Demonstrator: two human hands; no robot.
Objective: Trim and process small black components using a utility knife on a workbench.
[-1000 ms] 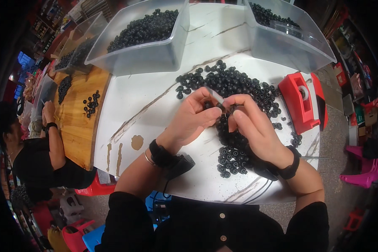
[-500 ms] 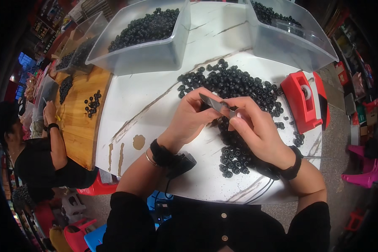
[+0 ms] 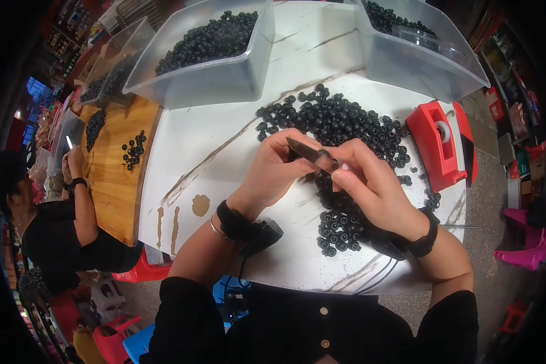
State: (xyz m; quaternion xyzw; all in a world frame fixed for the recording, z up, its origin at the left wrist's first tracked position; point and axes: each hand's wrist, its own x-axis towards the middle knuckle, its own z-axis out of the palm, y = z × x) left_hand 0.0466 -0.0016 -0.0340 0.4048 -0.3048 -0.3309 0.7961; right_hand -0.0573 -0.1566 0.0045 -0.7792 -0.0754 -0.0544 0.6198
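Over the near part of a pile of small black round parts [image 3: 352, 124], my two hands meet at the fingertips. My right hand [image 3: 376, 188] is closed, with a short knife [image 3: 304, 149] between thumb and forefinger; its blade slants up and left across the fingers of the other hand. My left hand [image 3: 272, 173] is closed too, pinching a small black round part [image 3: 324, 153] that sits against the blade and is mostly hidden by fingers. Dark bands circle both wrists.
Two clear plastic bins, left [image 3: 258, 70] and right [image 3: 376, 64], hold more black parts at the table's far side. A red tape dispenser [image 3: 434, 145] stands right. Further left, a person [image 3: 54, 230] in black sits by a wooden table [image 3: 112, 200].
The knife blade has tilted slightly between my fingertips; both hands stay in nearly the same place. The person at the left has raised a light-coloured stick-like thing a little.
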